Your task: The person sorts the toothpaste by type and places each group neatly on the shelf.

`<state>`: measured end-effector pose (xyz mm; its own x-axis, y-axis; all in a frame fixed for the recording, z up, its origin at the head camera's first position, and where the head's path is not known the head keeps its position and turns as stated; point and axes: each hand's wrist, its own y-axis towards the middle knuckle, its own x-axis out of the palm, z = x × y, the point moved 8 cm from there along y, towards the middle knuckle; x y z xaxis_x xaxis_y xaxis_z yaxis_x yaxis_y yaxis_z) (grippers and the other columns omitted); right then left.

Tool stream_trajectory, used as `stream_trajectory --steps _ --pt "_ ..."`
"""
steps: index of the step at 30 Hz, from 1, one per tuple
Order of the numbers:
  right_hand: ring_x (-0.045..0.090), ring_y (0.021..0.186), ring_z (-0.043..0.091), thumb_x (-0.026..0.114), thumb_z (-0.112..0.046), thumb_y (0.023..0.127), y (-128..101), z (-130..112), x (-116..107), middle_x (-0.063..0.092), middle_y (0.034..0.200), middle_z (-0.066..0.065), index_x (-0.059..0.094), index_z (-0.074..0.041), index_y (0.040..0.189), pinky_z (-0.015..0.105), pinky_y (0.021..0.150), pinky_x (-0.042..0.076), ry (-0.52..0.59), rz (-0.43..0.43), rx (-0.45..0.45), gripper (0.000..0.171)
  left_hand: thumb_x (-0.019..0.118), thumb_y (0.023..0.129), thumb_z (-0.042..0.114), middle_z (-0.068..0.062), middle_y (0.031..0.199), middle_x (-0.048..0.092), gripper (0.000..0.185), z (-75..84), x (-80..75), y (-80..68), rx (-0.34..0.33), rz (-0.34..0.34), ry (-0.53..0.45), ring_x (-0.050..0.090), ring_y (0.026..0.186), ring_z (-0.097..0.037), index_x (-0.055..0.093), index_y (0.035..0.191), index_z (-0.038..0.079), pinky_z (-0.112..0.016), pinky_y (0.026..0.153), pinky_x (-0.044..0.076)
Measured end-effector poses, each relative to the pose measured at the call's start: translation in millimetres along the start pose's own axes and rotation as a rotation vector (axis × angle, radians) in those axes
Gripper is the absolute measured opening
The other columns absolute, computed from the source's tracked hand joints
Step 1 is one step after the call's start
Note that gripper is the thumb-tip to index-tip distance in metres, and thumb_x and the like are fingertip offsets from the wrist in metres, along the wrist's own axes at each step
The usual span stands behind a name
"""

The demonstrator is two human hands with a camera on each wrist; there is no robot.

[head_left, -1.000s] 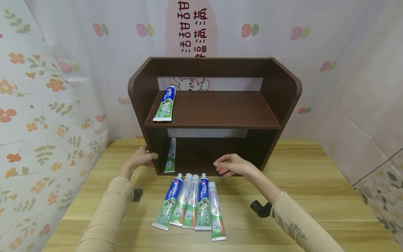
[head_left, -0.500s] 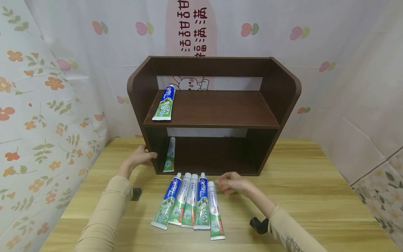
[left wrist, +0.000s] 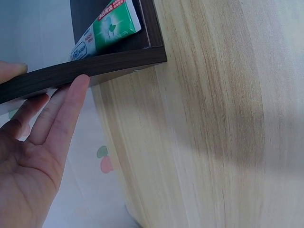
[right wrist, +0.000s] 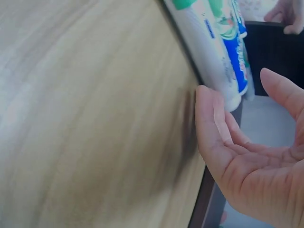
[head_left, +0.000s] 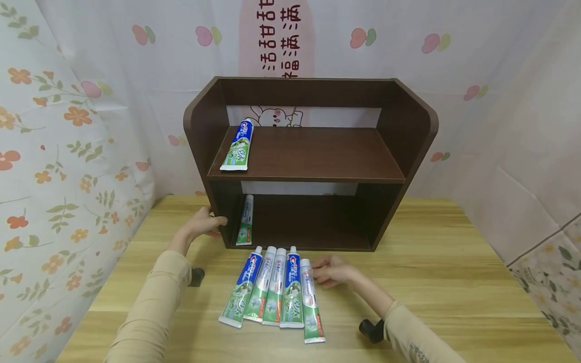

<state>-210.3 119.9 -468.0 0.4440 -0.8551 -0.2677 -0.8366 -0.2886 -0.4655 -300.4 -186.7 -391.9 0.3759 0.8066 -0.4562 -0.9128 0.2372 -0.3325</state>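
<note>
Two hands at work on a wooden table [head_left: 436, 262]. Right hand [head_left: 333, 271]: fingers straight and slightly apart, tips meeting the cap end of the rightmost toothpaste tube [head_left: 310, 300]; nothing gripped. The right wrist view shows the palm open, fingertips [right wrist: 205, 102] just beside the tube's white end. Left hand [head_left: 201, 225]: pressed flat against the outer left side panel of a dark brown shelf unit [head_left: 313, 156], thumb hooked round the panel's front edge, fingers straight along the wood in the left wrist view.

Five toothpaste tubes in a row [head_left: 272, 292], lying flat on the table just in front of the shelf unit, caps toward it, sides touching or nearly so; the rightmost sits a little nearer the person than the others. Colours: blue, white and green.

One tube on upper shelf [head_left: 238, 147], far left, lying flat with cap toward the back. One tube on lower shelf [head_left: 246, 222], far left, close against the side panel.

Beige sleeves on both arms. Surround: floral and butterfly-print sheets [head_left: 68, 131] hung behind and at both sides.
</note>
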Motion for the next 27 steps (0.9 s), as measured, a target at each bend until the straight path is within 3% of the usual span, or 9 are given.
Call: stream_trajectory --steps 8,17,22,27 --pt "0.061 0.077 0.016 0.072 -0.019 0.077 3.2 6.8 8.5 0.063 0.098 0.016 0.046 0.012 0.120 0.036 0.070 0.058 -0.067 0.018 0.023 0.059 0.047 0.087 0.018 -0.034 0.133 0.037 0.067 0.8 1.4 -1.4 0.006 -0.012 -0.007 0.048 0.115 -0.043 0.016 0.137 -0.015 -0.040 0.088 0.053" --pt "0.052 0.066 0.013 0.078 -0.012 0.067 1.4 0.8 18.4 0.056 0.076 0.006 0.056 0.004 0.097 0.023 0.055 0.052 -0.191 0.124 0.031 0.041 0.047 0.087 0.018 -0.035 0.133 0.035 0.071 -1.0 1.5 0.8 -0.016 -0.015 -0.013 0.049 0.115 -0.043 0.011 0.138 -0.015 -0.042 0.091 0.050" --pt "0.059 0.058 0.010 0.074 -0.013 0.072 1.1 -0.2 22.8 0.063 0.070 0.007 0.062 0.003 0.082 0.024 0.053 0.055 -0.196 0.115 0.035 0.022 0.047 0.087 0.018 -0.034 0.134 0.035 0.071 -1.4 0.3 0.8 -0.018 -0.014 -0.001 0.049 0.114 -0.042 0.011 0.138 -0.015 -0.043 0.091 0.050" --pt "0.064 0.054 0.014 0.071 -0.010 0.074 1.5 1.6 24.1 0.064 0.072 0.013 0.058 0.004 0.080 0.027 0.052 0.057 -0.151 0.125 0.052 0.021 0.047 0.087 0.019 -0.034 0.134 0.034 0.070 -1.2 1.0 0.5 -0.022 -0.014 -0.001 0.049 0.115 -0.042 0.011 0.138 -0.015 -0.044 0.092 0.049"
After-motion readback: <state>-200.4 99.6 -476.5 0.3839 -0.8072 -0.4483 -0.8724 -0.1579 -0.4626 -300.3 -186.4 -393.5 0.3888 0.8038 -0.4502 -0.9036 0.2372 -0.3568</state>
